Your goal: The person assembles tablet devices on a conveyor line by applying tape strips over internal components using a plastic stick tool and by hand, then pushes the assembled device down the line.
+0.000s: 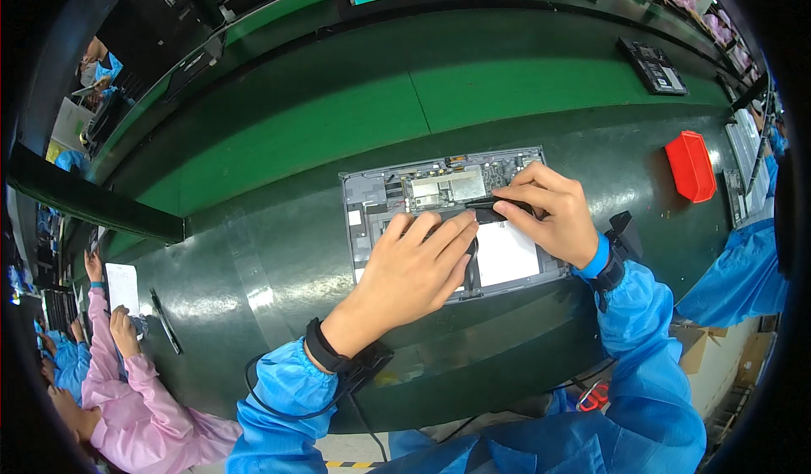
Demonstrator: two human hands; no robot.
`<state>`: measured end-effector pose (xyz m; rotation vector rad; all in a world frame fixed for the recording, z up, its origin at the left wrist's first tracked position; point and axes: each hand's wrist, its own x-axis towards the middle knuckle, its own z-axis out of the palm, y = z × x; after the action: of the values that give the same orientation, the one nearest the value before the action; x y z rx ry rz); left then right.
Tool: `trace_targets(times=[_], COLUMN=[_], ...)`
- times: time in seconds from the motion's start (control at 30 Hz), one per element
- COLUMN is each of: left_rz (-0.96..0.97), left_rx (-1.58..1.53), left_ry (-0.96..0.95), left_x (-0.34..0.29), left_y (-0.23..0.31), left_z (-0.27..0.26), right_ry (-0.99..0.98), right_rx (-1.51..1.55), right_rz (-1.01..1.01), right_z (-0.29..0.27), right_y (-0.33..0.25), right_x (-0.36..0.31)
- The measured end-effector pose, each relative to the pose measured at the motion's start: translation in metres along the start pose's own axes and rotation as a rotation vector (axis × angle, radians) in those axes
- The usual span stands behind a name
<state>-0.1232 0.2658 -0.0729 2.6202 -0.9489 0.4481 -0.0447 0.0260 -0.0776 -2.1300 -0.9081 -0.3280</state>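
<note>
An opened grey laptop or tablet chassis [363, 237] lies in front of me, its circuit board and metal shields showing. My right hand [553, 216] is over its right half, thumb and forefinger pinching a thin black piece [483, 207]; I cannot tell whether it is a tool or a part. My left hand [414, 263] lies over the middle of the chassis, fingers bent and pressed together, their tips beside the black piece. What it grips, if anything, is hidden under the fingers. A white rectangular panel [508, 258] shows below my right hand.
A red bin [691, 167] stands on the dark green bench to the right. Another opened device [653, 67] lies at the far right. A pen [166, 322] and white paper [122, 288] lie left, near a co-worker in a pink sleeve [156, 398]. A black cord [279, 413] loops by my left wrist.
</note>
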Motion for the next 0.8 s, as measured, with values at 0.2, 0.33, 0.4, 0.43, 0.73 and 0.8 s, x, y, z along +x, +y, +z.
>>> trace_targets(times=[0.2,0.33,0.4,0.43,0.73,0.8], left_rz=[-0.007,-0.014,-0.014,-0.016,-0.008,-0.004], left_rx=[0.007,0.011,0.015,0.014,-0.007,-0.017], left_ry=[0.008,0.008,0.010,0.003,0.017,0.023], left_x=[-0.001,-0.002,-0.001,-0.001,0.001,0.001], left_y=[0.000,0.000,0.000,0.000,-0.002,-0.001], left_z=[0.000,0.000,-0.001,-0.002,0.000,-0.001], right_ry=[-0.025,-0.004,0.005,-0.018,-0.123,-0.345], right_rx=[-0.013,-0.011,-0.014,-0.023,-0.107,-0.001], right_rz=[0.014,-0.002,-0.010,0.017,0.172,0.338], right_z=[-0.002,0.001,0.000,-0.002,-0.023,-0.029], right_y=[-0.002,-0.001,-0.002,-0.004,-0.012,-0.011], right_x=[0.000,-0.001,-0.001,-0.001,0.023,0.030])
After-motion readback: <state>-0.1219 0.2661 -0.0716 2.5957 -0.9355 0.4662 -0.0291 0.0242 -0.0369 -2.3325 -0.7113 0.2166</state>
